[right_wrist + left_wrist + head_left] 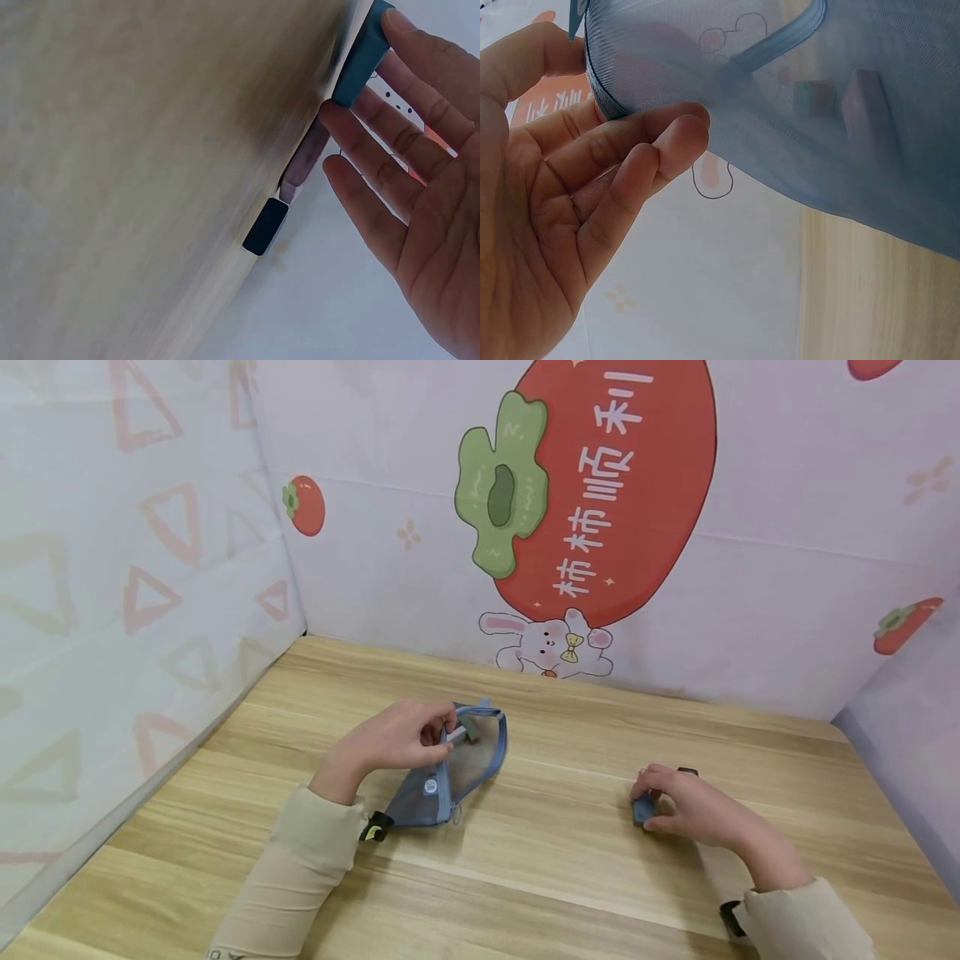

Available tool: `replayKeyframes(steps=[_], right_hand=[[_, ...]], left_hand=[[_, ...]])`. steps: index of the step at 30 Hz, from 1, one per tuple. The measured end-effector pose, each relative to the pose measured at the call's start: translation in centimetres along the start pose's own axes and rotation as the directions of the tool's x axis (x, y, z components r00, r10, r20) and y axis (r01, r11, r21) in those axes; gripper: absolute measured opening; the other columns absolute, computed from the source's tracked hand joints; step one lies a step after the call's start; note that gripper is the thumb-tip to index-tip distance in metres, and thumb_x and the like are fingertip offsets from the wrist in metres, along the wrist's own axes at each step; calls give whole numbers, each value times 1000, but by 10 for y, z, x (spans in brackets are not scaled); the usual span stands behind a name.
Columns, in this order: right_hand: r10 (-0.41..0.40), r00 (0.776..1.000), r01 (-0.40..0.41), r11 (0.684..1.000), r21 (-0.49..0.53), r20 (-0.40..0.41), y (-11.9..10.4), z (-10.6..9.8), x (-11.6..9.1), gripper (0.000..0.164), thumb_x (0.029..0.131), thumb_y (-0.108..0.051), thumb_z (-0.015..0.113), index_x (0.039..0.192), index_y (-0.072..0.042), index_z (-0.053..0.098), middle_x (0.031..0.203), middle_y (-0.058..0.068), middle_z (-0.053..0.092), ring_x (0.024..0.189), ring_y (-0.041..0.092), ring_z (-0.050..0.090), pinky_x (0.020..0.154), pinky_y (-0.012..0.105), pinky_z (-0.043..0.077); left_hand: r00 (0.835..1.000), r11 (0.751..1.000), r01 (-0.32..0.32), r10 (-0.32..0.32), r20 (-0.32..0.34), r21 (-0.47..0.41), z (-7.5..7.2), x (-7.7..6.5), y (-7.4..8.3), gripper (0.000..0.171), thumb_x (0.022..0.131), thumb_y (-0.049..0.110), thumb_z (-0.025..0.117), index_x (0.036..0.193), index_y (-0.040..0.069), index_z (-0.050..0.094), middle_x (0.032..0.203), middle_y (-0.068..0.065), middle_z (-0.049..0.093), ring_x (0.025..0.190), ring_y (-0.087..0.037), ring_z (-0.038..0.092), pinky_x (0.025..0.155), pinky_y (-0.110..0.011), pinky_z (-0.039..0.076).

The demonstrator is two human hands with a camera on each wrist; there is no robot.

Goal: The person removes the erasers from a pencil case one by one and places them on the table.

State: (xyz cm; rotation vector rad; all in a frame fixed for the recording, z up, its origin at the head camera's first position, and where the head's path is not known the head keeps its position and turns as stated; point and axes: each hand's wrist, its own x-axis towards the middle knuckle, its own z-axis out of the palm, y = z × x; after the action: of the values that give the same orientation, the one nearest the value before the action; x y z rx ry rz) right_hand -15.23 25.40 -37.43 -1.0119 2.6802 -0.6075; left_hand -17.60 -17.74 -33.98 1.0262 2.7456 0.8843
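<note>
From the head view I have the mesh pouch [415,797] lying on the wooden table [540,868], its blue-edged mouth gaping toward the right. My left hand [397,737] is at the pouch's upper left, thumb and fingers bent in and holding the edge of the mouth. Inside the pouch I make out a green block [470,727] and a pale block [456,736] close beside it. Well apart from the pouch, on its right, my right hand [686,807] has a narrow grip, thumb and fingertips pinching a blue block [642,810]. Farther right of the pouch, just past that hand's knuckles, part of a dark object [687,771] shows. Behind the pouch stands a printed backdrop [375,593] with a large red persimmon [637,502].

In the left wrist view I see my left hand's fingers curled at the pouch's edge, the mesh stretching away from them. Two blocks show dimly through the pouch; the mesh blurs their colours.

In the right wrist view, out to the pouch's right, my right hand holds the blue block between thumb and fingertips, its other fingers spread. A brownish oblong thing [304,159] lies near those fingers, with a dark end piece next to it; I can't tell whether the two are joined
</note>
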Motion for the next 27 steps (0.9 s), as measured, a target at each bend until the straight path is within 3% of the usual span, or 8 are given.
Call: replayKeyframes(steps=[8,12,17,27], right_hand=[[-33,999,33,999,18,9,2,1,2,24,83,-19,79,103,-15,66,99,-7,57,89,5,55,77,26,50],[-12,1000,11,1000,13,15,3,2,3,25,82,-17,79,103,-16,66,100,-7,57,87,2,52,76,24,49],[15,999,-16,1000,5,31,4,1,4,27,81,-15,80,103,-17,65,103,-6,57,88,2,51,77,24,49],[11,999,-11,1000,-3,36,5,2,4,29,80,-14,80,104,-18,64,104,-6,57,88,2,52,78,25,49]], left_hand=[[1000,1000,5,-5,1,6,0,0,0,12,87,17,62,97,10,60,70,7,62,66,-5,59,66,-24,51],[1000,1000,-7,7,1,0,0,0,1,14,87,16,62,98,8,60,69,6,61,66,-5,59,65,-25,51],[1000,1000,0,0,-4,5,0,0,1,11,86,16,62,96,13,58,70,7,61,66,-5,58,65,-24,51],[1000,1000,-5,5,-8,7,-1,0,0,10,86,16,61,95,13,58,71,6,62,66,-4,59,65,-24,51]])
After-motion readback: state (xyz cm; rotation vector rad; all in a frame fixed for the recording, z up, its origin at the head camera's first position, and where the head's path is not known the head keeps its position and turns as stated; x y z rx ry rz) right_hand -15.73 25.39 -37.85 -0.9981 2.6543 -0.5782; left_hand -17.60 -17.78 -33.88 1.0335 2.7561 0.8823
